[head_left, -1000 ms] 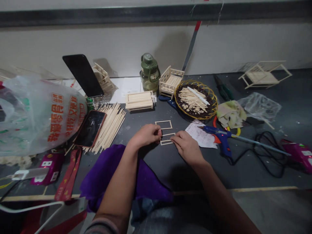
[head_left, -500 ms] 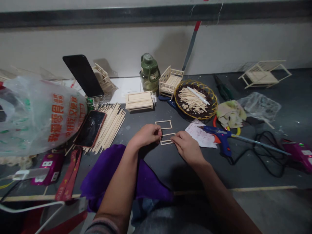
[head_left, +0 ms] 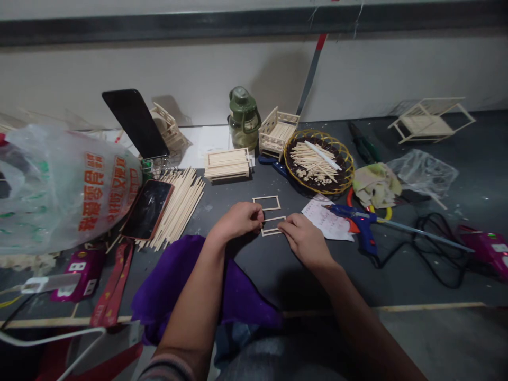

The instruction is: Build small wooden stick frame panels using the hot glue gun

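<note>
My left hand [head_left: 238, 221] and my right hand [head_left: 304, 241] rest on the dark floor, both pinching a small rectangular frame of thin wooden sticks [head_left: 273, 225] from either side. The left fingers are curled at its left end, the right fingertips press its right end. A second stick frame [head_left: 266, 202] lies flat just beyond. A purple cloth [head_left: 178, 280] lies under my left forearm.
A blue glue gun [head_left: 359, 222] with a black cord lies to the right on a paper note [head_left: 327, 219]. A yellow wire basket of sticks [head_left: 319, 161], a bundle of long sticks [head_left: 180, 203], two phones, a green bottle [head_left: 243, 119], stick models and a plastic bag [head_left: 63, 185] surround the spot.
</note>
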Demonstrator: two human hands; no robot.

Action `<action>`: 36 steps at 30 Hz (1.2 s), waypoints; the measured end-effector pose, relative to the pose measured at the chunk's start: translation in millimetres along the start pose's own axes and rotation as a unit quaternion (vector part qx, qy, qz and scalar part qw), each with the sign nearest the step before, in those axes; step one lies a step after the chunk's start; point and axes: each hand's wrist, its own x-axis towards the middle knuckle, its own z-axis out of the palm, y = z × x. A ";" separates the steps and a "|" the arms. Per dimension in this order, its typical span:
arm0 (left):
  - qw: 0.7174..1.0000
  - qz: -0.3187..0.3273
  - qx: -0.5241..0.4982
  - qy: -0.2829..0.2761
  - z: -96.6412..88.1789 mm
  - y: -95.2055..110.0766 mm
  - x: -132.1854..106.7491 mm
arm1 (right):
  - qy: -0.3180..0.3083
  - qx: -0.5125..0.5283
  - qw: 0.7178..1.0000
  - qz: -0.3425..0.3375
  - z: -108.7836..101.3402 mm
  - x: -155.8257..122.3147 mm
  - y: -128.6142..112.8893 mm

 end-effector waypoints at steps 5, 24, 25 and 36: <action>1.000 -0.002 -0.003 0.003 1.1 -0.5 0.0 | -0.001 0.000 1.000 -0.003 -1.2 0.9 -0.3; 0.981 0.143 0.105 0.082 23.0 22.2 7.9 | -0.016 -0.021 1.000 0.010 -2.5 2.7 -5.3; 0.980 0.144 0.115 0.080 24.7 22.7 8.6 | -0.016 -0.023 1.000 0.011 -2.8 3.1 -5.8; 0.980 0.096 0.168 0.056 29.4 17.1 11.2 | -0.014 -0.036 0.999 0.006 -2.1 4.4 -5.9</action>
